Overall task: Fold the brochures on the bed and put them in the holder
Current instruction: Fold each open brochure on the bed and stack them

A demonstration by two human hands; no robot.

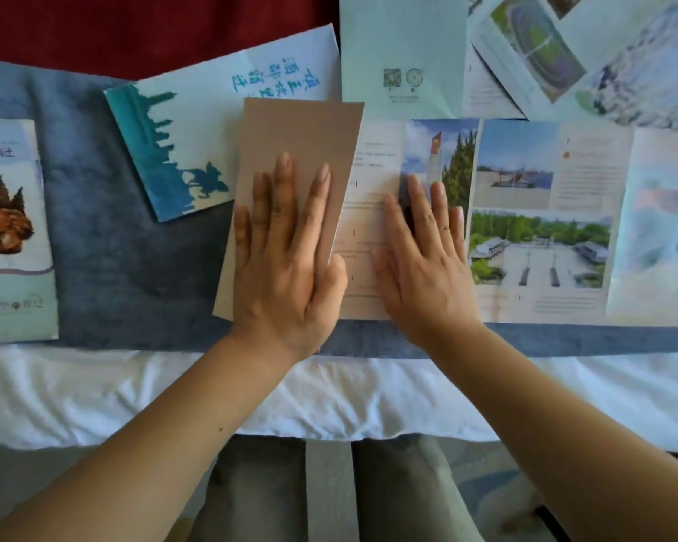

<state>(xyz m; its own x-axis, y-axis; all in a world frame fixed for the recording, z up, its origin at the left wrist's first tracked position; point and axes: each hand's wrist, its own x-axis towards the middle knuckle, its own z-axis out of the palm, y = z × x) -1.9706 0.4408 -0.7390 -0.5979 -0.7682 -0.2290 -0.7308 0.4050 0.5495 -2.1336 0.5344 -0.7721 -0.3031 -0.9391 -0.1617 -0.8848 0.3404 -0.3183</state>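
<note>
— Where are your hands?

— Your left hand (286,264) lies flat, fingers spread, on the brown folded panel (290,158) of the open brochure (537,224). Your right hand (423,264) presses flat just right of it, fingers slightly spread, on the text page.

— What crowds you?

— The brown panel's far corner overlaps a teal-printed brochure (196,138) to the left. Another brochure (12,232) sits at the far left on the blue blanket (114,267). More open sheets (564,52) lie beyond and to the right, touching the open brochure's far edge. The white sheet (94,393) runs along the near side.
</note>
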